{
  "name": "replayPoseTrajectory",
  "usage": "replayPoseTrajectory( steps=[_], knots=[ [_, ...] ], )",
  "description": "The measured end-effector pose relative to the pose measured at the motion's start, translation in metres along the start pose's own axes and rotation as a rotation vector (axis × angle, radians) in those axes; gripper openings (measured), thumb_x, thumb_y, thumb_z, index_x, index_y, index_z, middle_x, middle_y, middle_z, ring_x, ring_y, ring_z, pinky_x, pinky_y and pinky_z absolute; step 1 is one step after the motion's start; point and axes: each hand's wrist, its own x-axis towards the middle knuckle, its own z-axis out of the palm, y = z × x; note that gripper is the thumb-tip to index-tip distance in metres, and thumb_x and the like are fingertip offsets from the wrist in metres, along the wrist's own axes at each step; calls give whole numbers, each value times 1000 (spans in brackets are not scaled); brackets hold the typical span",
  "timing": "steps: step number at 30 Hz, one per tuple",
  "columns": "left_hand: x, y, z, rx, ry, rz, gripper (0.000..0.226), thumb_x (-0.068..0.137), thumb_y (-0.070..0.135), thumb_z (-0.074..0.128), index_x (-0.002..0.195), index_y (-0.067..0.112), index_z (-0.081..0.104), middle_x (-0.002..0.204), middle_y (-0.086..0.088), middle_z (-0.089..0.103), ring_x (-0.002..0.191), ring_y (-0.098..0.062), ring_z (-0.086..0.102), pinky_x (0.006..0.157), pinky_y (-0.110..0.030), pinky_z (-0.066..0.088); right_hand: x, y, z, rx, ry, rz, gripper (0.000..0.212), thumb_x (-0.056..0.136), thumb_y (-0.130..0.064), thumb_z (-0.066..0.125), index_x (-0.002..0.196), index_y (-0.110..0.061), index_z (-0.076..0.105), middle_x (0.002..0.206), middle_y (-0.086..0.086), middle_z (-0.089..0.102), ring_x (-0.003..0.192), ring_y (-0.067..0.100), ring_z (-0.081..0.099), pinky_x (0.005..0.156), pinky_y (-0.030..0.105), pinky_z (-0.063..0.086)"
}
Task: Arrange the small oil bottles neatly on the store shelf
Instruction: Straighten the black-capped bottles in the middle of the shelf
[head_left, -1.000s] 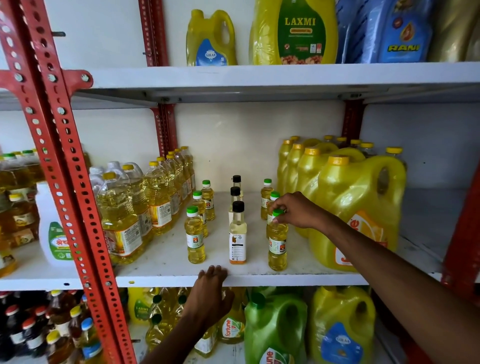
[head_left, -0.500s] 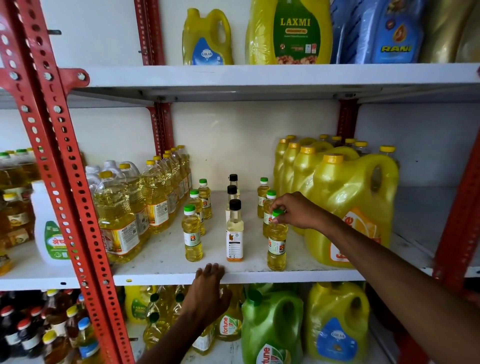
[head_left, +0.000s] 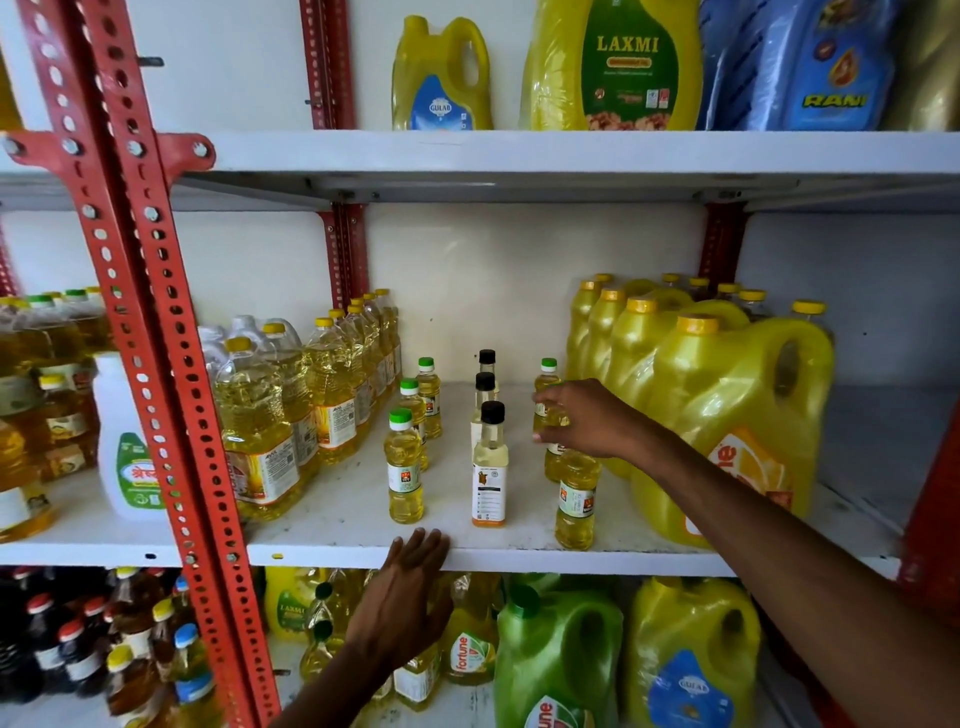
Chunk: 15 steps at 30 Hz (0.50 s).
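Yellow small oil bottle (head_left: 546, 415) sits gripped between right hand (head_left: 589, 421) fingers (head_left: 550, 401); left hand (head_left: 410, 597) flat.

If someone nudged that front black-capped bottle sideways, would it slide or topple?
The front black-capped bottle looks tall and narrow with a small base, so a high push would probably tip it. Its body seems only partly filled, so it is likely light. Two black-capped bottles stand close behind and might fall with it.

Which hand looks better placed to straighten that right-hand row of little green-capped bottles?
The right hand. It is already up among that row, fingers around the second bottle, behind the front bottle. The left hand lies flat on the shelf edge, lower and off to the left.
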Motion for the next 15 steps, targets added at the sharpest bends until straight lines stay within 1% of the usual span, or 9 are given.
replayPoseTrajectory(
  steps=[2,4,5,7,10,12,15],
  knots=[
    [1,1,2,-18,-1,-17,76,80,56,26,147,20,27,156,-3,30,146,-17,15,117,-36,2,8,-17,12,32,51,-59,63,79,-32,74,136,-15,51,139,11,57,129,24,51,107,34,42],
    [1,0,3,-34,-16,-35,79,78,57,27,148,21,26,157,-2,28,147,-18,14,118,-35,2,20,-29,23,28,30,-85,63,82,-28,71,140,-19,47,143,10,52,134,27,45,110,36,38],
    [1,-1,3,-38,-23,-39,79,78,56,28,148,21,25,158,-2,27,147,-18,13,118,-35,1,26,-32,27,28,2,-91,61,83,-25,70,139,-20,47,144,10,51,134,27,45,111,38,38],
    [0,-2,2,-44,-34,-40,74,83,51,34,149,22,22,159,0,24,147,-16,10,118,-34,-1,36,-34,31,33,-51,-103,52,84,-15,68,134,-20,54,142,9,55,131,27,50,109,38,41],
    [1,-2,1,-75,-44,-43,71,86,40,48,149,22,20,160,1,21,148,-14,7,119,-35,-1,47,-34,31,53,-62,-79,39,84,-7,66,121,-20,65,129,11,64,119,26,59,99,32,45],
    [3,-1,2,-76,-33,-44,72,86,37,52,149,22,21,160,1,21,148,-15,8,119,-35,-2,51,-35,28,79,-58,-50,34,83,-10,69,116,-19,68,121,11,68,111,25,63,93,30,47],
    [4,-2,2,-76,-17,-39,72,87,35,54,149,21,22,160,0,22,148,-16,9,117,-35,-3,53,-39,29,108,-33,-31,30,81,-22,72,111,-15,70,111,13,72,103,24,66,85,27,48]
  ],
)
